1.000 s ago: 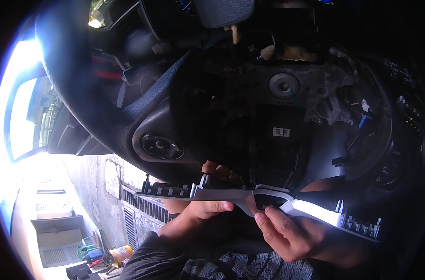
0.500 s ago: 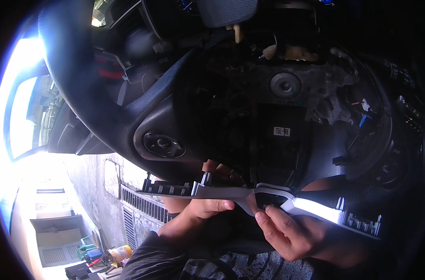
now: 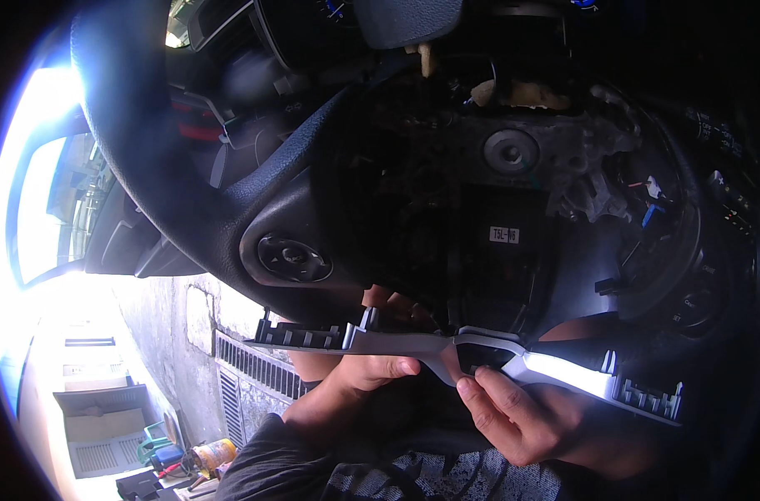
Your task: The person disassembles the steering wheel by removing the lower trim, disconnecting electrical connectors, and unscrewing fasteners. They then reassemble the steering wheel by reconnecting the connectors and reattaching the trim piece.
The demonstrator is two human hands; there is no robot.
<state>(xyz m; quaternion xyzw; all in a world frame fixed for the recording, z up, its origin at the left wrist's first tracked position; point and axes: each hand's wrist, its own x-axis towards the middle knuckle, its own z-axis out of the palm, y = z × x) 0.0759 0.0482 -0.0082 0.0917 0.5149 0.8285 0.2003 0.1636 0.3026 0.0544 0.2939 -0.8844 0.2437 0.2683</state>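
Note:
A silver-grey steering-wheel trim piece [image 3: 401,343] spans the space low in front of me, with clip tabs standing up at both ends and an opening near its middle. My left hand [image 3: 370,372] is closed on its left half, thumb along the near edge and some fingertips showing beyond the far edge. By the middle opening, my right hand [image 3: 513,417] pinches the near edge, its index and middle fingers on the piece and its thumb hidden. Just beyond is the steering wheel [image 3: 150,179], its centre uncovered, with a bare metal hub [image 3: 510,153].
Left on the wheel is a round button pad [image 3: 293,258]. Loose wire connectors [image 3: 652,200] hang inside the wheel at the right. Past the open side at the left are a wall with a metal grate [image 3: 259,363] and a yellow container [image 3: 213,455] among tools.

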